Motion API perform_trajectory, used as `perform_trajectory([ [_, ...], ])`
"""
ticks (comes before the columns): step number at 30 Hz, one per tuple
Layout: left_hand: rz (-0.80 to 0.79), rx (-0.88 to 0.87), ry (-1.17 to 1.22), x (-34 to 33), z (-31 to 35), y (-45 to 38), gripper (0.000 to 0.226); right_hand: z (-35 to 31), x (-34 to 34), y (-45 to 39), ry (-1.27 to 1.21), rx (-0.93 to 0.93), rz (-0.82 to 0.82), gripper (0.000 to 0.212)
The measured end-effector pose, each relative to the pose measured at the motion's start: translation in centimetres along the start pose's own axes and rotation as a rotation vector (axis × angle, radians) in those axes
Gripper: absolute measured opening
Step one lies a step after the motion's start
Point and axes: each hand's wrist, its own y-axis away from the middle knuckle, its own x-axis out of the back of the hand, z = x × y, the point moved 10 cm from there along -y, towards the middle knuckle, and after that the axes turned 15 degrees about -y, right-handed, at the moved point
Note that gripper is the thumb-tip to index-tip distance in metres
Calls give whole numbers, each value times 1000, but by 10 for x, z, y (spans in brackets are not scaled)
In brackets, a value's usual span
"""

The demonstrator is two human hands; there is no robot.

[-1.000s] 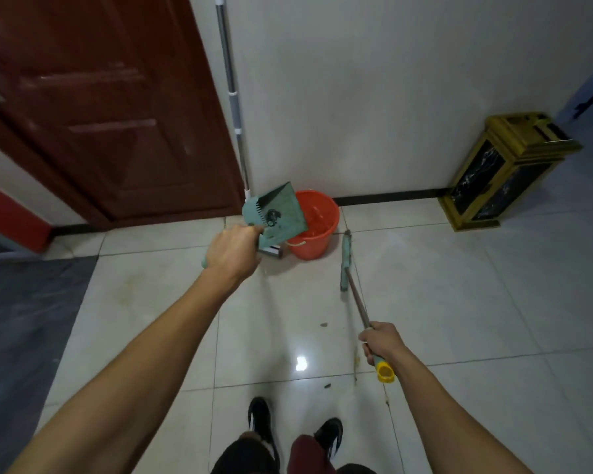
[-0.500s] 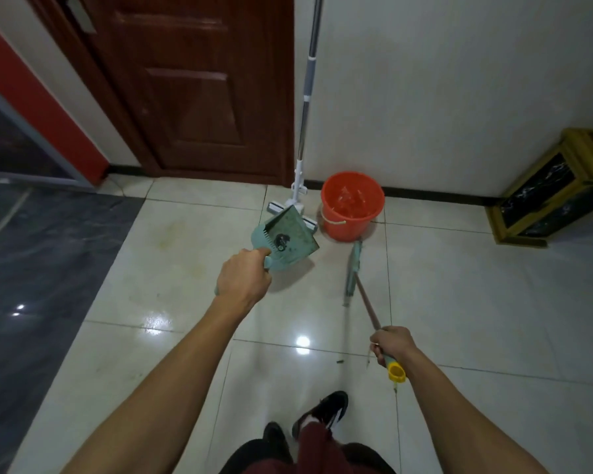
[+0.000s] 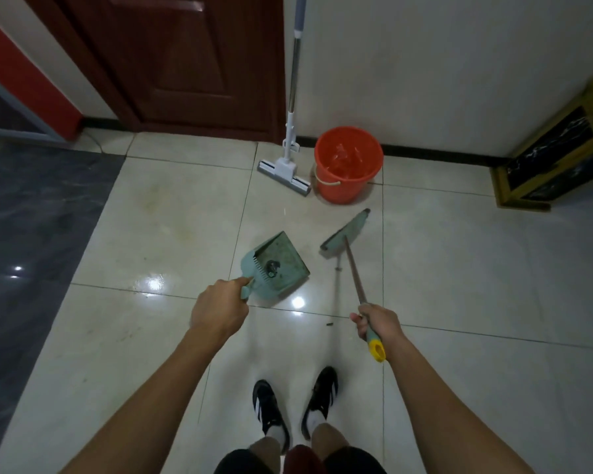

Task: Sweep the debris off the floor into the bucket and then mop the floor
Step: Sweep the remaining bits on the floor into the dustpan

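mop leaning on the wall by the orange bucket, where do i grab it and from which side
Grip the grey-and-white sponge mop on its bare metal pole, well above the head. It stands near upright against the white wall, so come from the open floor side. The orange plastic bucket crowds its right, so probably approach slightly from the left.

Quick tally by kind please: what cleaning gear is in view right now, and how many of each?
Dustpan: 1
Broom: 1
Mop: 1
Bucket: 1
Total: 4
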Motion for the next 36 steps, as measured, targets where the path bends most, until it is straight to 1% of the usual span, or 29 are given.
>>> perform_trajectory([
  [3, -38, 20, -25, -18, 12, 4, 38, -1, 1, -22, -36, -40, -36, 5],
  [5, -62, 34, -44, -28, 21, 7, 37, -2, 10, -41, 76, -15, -21, 15],
  [8, -95, 33, -74, -38, 34, 9, 34, -5, 24, -62, 295, 44, -21, 38],
  [9, -97, 32, -75, -40, 37, 10, 32, -3, 27, -66, 367, 42, -35, 40],
  [12, -97, 29, -94, -46, 44, 14, 30, 10, 49, -68, 570, 2, -16, 30],
  [14, -109, 24, -110, -51, 47, 23, 27, 27, 64, -68, 656, -5, -11, 33],
  [17, -118, -2, -119, -59, 45, 38, 30, 61, 89, -57, 734, -13, 8, 37],
  [25, -113, -104, -108, -88, 29, 79, 27, 167, 137, 2, 746, -63, 54, 45],
  [29, -127, -130, -83, -100, 20, 102, 29, 206, 160, 29, 692, -79, 92, 42],
  [33, -137, -139, -69, -108, 11, 120, 27, 210, 181, 59, 619, -38, 142, 30],
  [34, -139, -137, -64, -109, 9, 124, 27, 207, 185, 65, 619, -18, 152, 31],
  [36, -146, -138, -60, -112, 8, 130, 27, 200, 192, 72, 659, 20, 159, 39],
])
